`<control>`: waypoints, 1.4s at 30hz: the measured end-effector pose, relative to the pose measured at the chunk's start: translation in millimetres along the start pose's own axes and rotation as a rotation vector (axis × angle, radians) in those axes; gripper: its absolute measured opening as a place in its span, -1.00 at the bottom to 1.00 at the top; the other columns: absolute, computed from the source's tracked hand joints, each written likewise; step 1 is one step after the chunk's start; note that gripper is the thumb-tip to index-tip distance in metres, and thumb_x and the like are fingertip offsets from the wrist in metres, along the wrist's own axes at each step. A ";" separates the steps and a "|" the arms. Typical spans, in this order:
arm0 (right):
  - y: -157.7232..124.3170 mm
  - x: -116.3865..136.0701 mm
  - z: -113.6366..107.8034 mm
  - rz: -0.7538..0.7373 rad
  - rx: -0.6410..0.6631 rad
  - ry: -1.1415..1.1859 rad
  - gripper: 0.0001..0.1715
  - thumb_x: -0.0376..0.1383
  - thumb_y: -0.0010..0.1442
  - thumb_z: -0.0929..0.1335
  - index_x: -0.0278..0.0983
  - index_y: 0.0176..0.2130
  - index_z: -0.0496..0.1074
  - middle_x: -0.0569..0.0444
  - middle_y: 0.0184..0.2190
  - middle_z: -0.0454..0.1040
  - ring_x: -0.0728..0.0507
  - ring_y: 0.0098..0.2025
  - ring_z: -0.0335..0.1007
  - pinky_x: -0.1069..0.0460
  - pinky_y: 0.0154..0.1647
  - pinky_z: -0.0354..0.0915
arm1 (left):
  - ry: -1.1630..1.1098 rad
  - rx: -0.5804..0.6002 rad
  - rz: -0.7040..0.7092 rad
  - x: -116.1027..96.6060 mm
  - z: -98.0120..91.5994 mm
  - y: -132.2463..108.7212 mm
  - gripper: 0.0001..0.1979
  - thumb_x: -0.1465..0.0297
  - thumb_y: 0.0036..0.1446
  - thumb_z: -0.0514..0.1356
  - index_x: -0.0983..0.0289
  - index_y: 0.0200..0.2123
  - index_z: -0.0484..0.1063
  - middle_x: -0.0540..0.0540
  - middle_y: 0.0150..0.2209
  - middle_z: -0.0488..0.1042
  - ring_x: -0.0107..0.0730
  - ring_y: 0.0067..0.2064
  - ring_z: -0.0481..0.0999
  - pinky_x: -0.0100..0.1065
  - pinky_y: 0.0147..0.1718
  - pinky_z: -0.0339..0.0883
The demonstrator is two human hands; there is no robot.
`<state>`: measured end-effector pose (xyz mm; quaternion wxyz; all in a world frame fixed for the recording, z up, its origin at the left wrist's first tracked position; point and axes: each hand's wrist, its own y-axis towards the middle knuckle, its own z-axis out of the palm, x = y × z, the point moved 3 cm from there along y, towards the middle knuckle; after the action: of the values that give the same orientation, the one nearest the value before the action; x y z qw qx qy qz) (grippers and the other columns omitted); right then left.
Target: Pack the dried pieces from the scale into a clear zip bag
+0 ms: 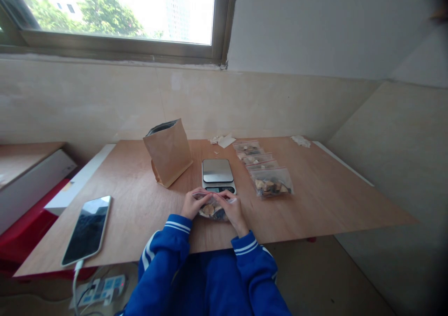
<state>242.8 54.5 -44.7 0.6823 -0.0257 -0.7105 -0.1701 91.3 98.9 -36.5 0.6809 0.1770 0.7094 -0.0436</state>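
My left hand (192,204) and my right hand (234,208) both pinch the top edge of a small clear zip bag (213,210) with brown and pale pieces inside, which lies on the wooden table (140,204) just in front of me. Right behind the bag sits a small digital scale (217,174) with a bare steel platform. An open brown paper bag (168,151) stands left of the scale. A row of filled clear zip bags (262,166) lies to the right of the scale, the nearest one (272,183) being the fullest.
A smartphone (87,229) lies on the table's near left, its white cable running down to a power strip (101,290) on the floor. Scraps of white paper (222,140) and another white scrap (301,141) lie by the back wall. A red and white bench (31,199) stands left.
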 end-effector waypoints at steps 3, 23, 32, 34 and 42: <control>-0.2 1.9 -0.3 -0.015 0.003 -0.014 -0.70 -0.09 0.07 0.43 -0.28 -0.44 0.53 0.08 -0.49 0.53 -0.09 -0.40 0.43 0.05 -0.32 0.33 | -0.005 -0.018 -0.032 0.6 -0.4 -0.5 -0.69 0.17 -0.06 0.35 0.35 -0.43 0.55 0.14 -0.42 0.58 -0.28 -0.34 0.54 -0.37 -0.35 0.39; -1.1 -1.0 -3.9 0.109 -0.082 0.046 -0.51 0.06 0.04 0.43 -0.34 -0.35 0.54 0.03 -0.50 0.53 -0.13 -0.45 0.46 0.04 -0.41 0.38 | -0.129 -0.101 -0.122 -1.6 -4.5 1.2 -0.52 -0.01 -0.03 0.25 0.36 -0.50 0.55 0.14 -0.50 0.57 -0.28 -0.40 0.51 -0.33 -0.32 0.36; -3.1 -2.8 -8.7 0.141 -0.201 0.043 -0.36 0.24 0.12 0.25 -0.25 -0.47 0.43 0.05 -0.58 0.47 -0.14 -0.53 0.44 0.04 -0.51 0.32 | -0.048 -0.262 -0.353 -6.7 -9.6 -3.5 -0.15 -0.34 -0.08 -0.12 0.33 -0.60 0.52 0.21 -0.61 0.51 -0.15 -0.43 0.53 -0.23 -0.31 0.38; -2.1 -5.9 -9.9 0.115 -0.200 0.001 -0.35 0.25 0.13 0.24 -0.24 -0.52 0.38 0.06 -0.60 0.44 -0.13 -0.54 0.41 0.05 -0.50 0.30 | -0.015 -0.286 -0.362 -7.1 -10.6 -4.1 -0.14 -0.34 -0.08 -0.13 0.33 -0.60 0.52 0.22 -0.60 0.51 -0.13 -0.40 0.53 -0.23 -0.28 0.38; 0.0 -12.4 -9.9 0.057 -0.171 -0.057 -0.32 0.26 0.13 0.23 -0.27 -0.43 0.44 0.11 -0.64 0.39 -0.09 -0.56 0.33 0.06 -0.48 0.25 | -0.086 -0.194 -0.312 -7.3 -8.8 -3.0 -0.20 -0.29 0.00 -0.12 0.30 -0.64 0.49 0.22 -0.60 0.52 -0.15 -0.41 0.55 -0.26 -0.32 0.39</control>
<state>253.2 54.2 -56.7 0.6616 -0.1086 -0.7117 -0.2099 82.1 97.3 -29.3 0.7095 -0.0036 0.6992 -0.0877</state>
